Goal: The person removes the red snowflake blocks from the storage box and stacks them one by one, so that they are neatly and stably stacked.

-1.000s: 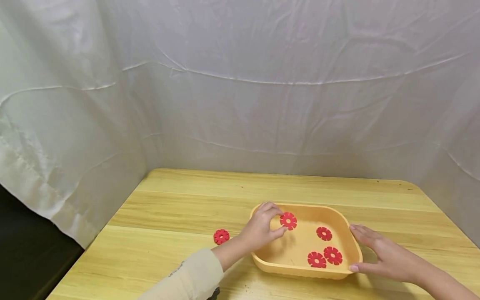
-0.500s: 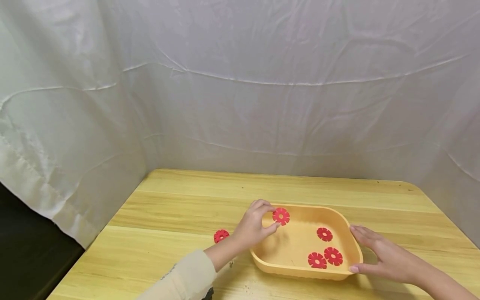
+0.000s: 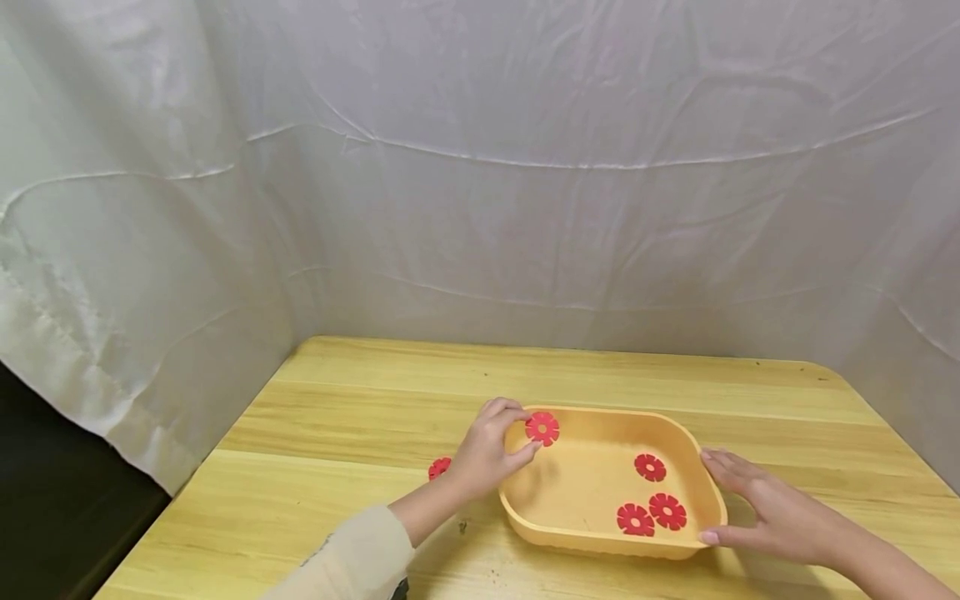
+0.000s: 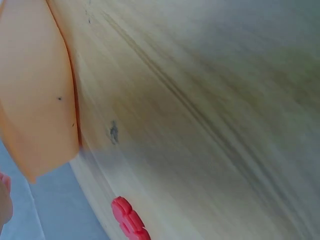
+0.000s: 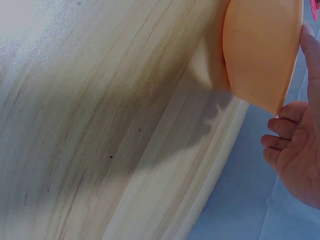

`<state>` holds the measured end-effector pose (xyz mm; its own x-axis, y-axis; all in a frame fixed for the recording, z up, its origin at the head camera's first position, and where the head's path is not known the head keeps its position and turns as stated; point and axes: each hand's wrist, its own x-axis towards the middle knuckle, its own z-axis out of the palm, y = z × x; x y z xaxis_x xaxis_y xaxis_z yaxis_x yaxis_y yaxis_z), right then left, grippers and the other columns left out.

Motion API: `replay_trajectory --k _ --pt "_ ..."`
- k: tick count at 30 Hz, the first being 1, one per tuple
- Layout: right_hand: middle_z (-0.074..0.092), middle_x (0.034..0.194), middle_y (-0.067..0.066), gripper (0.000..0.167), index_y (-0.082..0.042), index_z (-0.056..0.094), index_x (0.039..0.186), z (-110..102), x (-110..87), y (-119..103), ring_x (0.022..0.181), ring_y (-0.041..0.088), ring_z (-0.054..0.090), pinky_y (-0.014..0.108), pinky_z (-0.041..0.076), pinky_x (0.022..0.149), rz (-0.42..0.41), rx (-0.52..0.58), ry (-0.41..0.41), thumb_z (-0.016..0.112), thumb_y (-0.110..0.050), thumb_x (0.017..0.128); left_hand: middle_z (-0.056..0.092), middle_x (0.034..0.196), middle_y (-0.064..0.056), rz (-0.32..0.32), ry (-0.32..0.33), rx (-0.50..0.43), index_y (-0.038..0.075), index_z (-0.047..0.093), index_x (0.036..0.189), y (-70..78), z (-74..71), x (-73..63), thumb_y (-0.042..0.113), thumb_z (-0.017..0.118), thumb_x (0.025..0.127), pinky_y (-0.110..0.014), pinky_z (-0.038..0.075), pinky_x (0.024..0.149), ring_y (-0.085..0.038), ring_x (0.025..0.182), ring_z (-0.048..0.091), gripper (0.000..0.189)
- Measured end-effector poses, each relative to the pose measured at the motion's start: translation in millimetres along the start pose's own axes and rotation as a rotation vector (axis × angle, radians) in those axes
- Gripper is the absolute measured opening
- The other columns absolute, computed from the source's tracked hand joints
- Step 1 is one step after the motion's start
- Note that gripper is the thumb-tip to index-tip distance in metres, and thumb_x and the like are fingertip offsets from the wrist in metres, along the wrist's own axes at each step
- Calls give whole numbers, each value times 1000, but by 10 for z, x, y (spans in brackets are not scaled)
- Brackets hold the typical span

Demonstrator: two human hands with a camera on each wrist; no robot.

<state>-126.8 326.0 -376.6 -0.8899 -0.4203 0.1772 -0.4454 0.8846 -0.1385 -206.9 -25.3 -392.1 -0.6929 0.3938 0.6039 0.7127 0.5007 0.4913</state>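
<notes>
My left hand [image 3: 483, 450] pinches a red notched plastic disc [image 3: 542, 428] between thumb and fingertips, over the left end of an orange-yellow plastic basin [image 3: 592, 543]. Three similar red discs lie inside toward its right: one disc [image 3: 650, 467] behind, a second disc [image 3: 667, 511] and a third disc [image 3: 635, 520] nearer the front wall. My right hand [image 3: 780, 512] rests against the basin's right end, thumb at the front corner and fingers along the side. Another red disc [image 3: 439, 468] is on the table left of my left wrist, which partly hides it.
The wooden table [image 3: 360, 417] bears the basin and has small dark marks and a few specks in front of it. A pale sheet [image 3: 570, 208] hangs behind the table and at both sides. Something black [image 3: 60, 500] shows beyond the left edge.
My left hand has moved left and slightly away from me with the pinched disc, now covering more of the disc on the table. The right hand and basin stay put.
</notes>
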Motion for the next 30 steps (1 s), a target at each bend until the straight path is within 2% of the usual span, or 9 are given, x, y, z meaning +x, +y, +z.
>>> replay_trajectory --k 7,15,21,28,30 --pt "51 131 22 90 7 48 129 -9 1 -2 113 40 52 51 50 84 -4 14 0 74 -53 67 61 101 -6 0 44 0 0 65 99 -87 -88 -81 11 76 73 -26 52 87 -19 99 56 30" --pt "51 132 23 90 7 48 129 -5 9 15 114 41 52 50 50 85 -3 19 -12 74 -54 67 61 100 -7 -45 70 31 0 66 100 -177 -168 -159 12 78 72 -27 52 87 -20 98 57 33" --pt "51 131 23 90 6 49 129 -10 16 20 113 40 52 42 48 87 -7 19 -4 74 -53 67 61 100 -7 -75 81 30 0 65 100 -221 -218 -200 12 78 71 -29 52 86 -20 99 57 34" --pt "50 131 26 90 8 48 129 -10 15 6 113 43 52 55 48 84 -10 40 -16 75 -51 67 60 99 -5 -106 84 26 0 65 99 -286 -278 -286 11 79 70 -29 52 88 -19 98 57 34" --pt "51 130 26 89 8 48 129 0 14 11 113 43 52 51 50 83 -23 31 -4 76 -49 67 60 99 -5 -120 88 38 0 65 98 -305 -298 -319 11 78 70 -29 52 88 -18 98 57 33"
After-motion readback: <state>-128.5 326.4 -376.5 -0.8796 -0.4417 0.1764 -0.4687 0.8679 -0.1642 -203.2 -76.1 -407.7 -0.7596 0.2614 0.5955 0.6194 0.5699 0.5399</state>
